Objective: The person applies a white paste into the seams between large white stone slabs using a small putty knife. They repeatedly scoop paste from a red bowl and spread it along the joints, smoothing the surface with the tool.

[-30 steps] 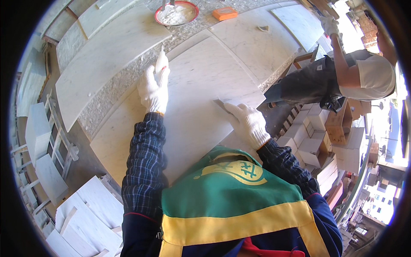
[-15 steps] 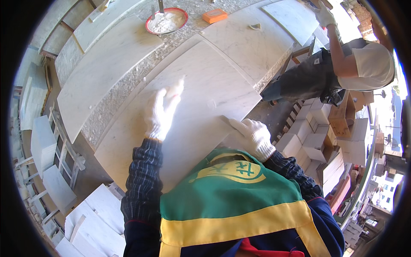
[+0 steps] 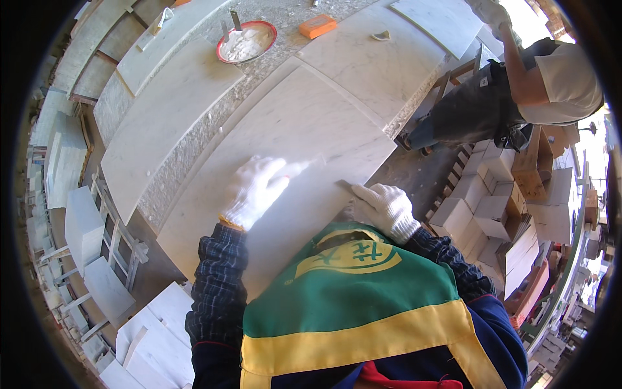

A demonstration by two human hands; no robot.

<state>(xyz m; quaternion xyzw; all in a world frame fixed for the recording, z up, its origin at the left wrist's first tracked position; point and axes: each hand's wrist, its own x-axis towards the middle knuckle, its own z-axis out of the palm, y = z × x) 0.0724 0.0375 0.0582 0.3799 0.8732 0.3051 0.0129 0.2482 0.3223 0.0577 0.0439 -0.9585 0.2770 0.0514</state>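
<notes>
A pale grey-veined marble slab [image 3: 324,104] lies in front of me on the worktable. Over its left part is my left hand [image 3: 258,189], in a white knitted glove, with fingers stretched toward the right and nothing seen in them. Whether it touches the stone or hovers just above, I cannot tell. Close to the slab's near right edge, my right hand [image 3: 389,209], gloved likewise, is closed round a putty knife [image 3: 345,187]. Only the knife's dark flat blade shows, pointing left over the slab; its handle is hidden in the fist.
Farther back stand a red-rimmed bowl [image 3: 267,47] of white paste with upright knives, and an orange block [image 3: 317,26]. Another slab [image 3: 175,104] lies left. A co-worker [image 3: 499,91] stands at the right, near stacked white boxes [image 3: 476,201]. More slabs [image 3: 149,337] lean at lower left.
My left hand has moved down and nearer to me, its fingers turning from pointing away to pointing right. My right hand keeps its grip on the putty knife. The view has shifted slightly.
</notes>
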